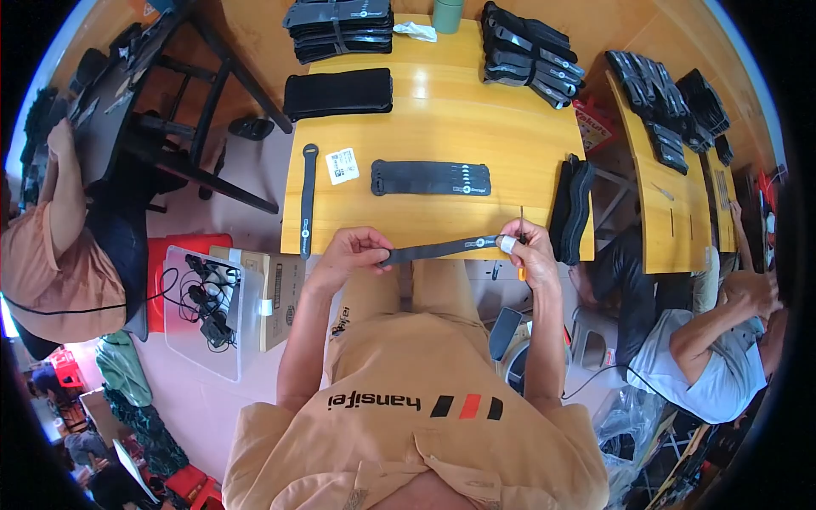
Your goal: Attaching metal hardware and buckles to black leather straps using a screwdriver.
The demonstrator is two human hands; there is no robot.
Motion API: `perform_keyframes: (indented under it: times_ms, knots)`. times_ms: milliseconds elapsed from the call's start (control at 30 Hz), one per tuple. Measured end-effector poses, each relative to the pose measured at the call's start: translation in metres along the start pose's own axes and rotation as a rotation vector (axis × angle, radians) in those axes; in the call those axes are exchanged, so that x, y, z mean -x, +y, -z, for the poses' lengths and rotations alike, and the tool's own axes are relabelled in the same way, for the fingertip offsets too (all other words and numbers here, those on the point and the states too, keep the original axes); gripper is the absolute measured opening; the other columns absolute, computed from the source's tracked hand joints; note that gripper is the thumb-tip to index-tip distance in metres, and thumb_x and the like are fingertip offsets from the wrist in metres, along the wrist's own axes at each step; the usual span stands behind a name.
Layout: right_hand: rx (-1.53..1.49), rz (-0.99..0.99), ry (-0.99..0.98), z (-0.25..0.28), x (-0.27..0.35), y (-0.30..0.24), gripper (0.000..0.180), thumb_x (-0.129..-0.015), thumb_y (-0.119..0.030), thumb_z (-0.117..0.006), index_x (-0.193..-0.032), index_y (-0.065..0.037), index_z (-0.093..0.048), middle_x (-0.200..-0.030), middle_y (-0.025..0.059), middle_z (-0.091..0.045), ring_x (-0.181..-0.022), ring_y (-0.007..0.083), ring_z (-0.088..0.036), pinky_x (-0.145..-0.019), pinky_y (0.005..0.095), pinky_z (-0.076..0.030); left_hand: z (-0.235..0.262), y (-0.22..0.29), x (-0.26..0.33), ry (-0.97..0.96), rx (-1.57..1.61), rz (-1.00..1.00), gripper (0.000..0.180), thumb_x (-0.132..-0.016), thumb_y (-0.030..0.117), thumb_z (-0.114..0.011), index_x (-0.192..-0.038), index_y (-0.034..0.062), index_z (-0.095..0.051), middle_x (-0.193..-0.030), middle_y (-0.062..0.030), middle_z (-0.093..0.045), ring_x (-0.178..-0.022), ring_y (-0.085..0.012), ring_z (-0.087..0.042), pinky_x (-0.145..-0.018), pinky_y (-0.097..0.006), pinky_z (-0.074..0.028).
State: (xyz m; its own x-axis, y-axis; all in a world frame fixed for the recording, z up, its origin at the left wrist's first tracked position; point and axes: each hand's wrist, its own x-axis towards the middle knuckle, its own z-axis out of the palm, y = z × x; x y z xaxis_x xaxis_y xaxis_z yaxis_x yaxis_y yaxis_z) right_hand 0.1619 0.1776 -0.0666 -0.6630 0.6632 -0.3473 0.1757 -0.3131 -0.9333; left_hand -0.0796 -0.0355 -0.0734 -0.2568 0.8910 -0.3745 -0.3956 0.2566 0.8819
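A black strap (442,250) with white print near one end is stretched between my hands, just off the table's front edge. My left hand (340,257) pinches its left end. My right hand (535,257) grips the printed end and also holds a thin tool with an orange handle (522,274), its narrow metal shaft pointing away from me. A white wrap (507,245) covers my right thumb. Beyond the strap, a neat row of overlapping straps (425,178) lies on the wooden table (459,110). One single strap (308,200) with a slotted round end lies at the left.
A white label sheet (342,167) lies beside the single strap. Stacks of black straps (338,92) and tied bundles (531,55) stand farther back; another pile (571,208) sits at the right edge. A clear bin of cables (204,314) is left on the floor. People sit on both sides.
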Motion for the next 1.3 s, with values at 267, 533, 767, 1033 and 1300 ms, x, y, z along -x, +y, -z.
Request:
perform_keyframes:
  times_ms: [267, 533, 767, 1033, 1300]
  knots:
    - [0.779, 0.274, 0.294, -0.004, -0.015, 0.010, 0.014, -0.072, -0.005, -0.064, -0.085, 0.000, -0.060, -0.067, 0.0046, -0.053, -0.057, 0.0189, -0.052, -0.053, 0.0306, -0.042, 0.001, -0.022, -0.033, 0.345, -0.553, -0.371, 0.016, -0.076, 0.006, -0.064, -0.091, -0.0003, -0.061, -0.076, -0.0068, -0.062, -0.058, -0.0111, -0.057, -0.054, -0.023, -0.045]
    - [0.878, 0.544, 0.371, -0.061, -0.013, -0.020, 0.028, -0.081, -0.009, -0.048, -0.105, -0.004, -0.061, -0.083, 0.0151, -0.049, -0.077, 0.0277, -0.052, -0.068, 0.0364, -0.043, 0.006, -0.010, -0.062, 0.757, -0.606, -0.614, 0.020, -0.071, 0.001, -0.066, -0.091, 0.0012, -0.060, -0.084, -0.0121, -0.057, -0.051, -0.0151, -0.052, -0.048, -0.025, -0.042]
    - [0.862, 0.655, 0.062, -0.135, -0.051, -0.013, 0.029, -0.073, -0.001, -0.053, -0.100, -0.006, -0.062, -0.083, 0.0134, -0.051, -0.074, 0.0315, -0.057, -0.063, 0.0398, -0.047, 0.015, -0.008, -0.078, 0.705, -0.652, -0.546, 0.015, -0.069, 0.002, -0.067, -0.084, 0.0022, -0.062, -0.077, -0.0088, -0.059, -0.059, -0.0182, -0.057, -0.055, -0.028, -0.045]
    - [1.070, 0.675, 0.088, -0.146, -0.069, -0.001, 0.029, -0.069, 0.001, -0.057, -0.093, -0.010, -0.066, -0.079, 0.0105, -0.051, -0.067, 0.0288, -0.057, -0.057, 0.0383, -0.048, 0.012, -0.005, -0.078, 0.733, -0.620, -0.473, 0.012, -0.071, 0.005, -0.067, -0.082, 0.0054, -0.063, -0.076, -0.0078, -0.059, -0.062, -0.0187, -0.059, -0.058, -0.030, -0.046]
    - [1.100, 0.678, 0.129, -0.154, -0.070, -0.001, 0.024, -0.072, -0.002, -0.055, -0.091, -0.010, -0.067, -0.077, 0.0127, -0.052, -0.063, 0.0316, -0.059, -0.054, 0.0411, -0.049, 0.011, -0.009, -0.078, 0.758, -0.662, -0.492, 0.010, -0.072, 0.006, -0.066, -0.082, 0.0061, -0.064, -0.077, -0.0081, -0.059, -0.063, -0.0214, -0.060, -0.061, -0.031, -0.046]
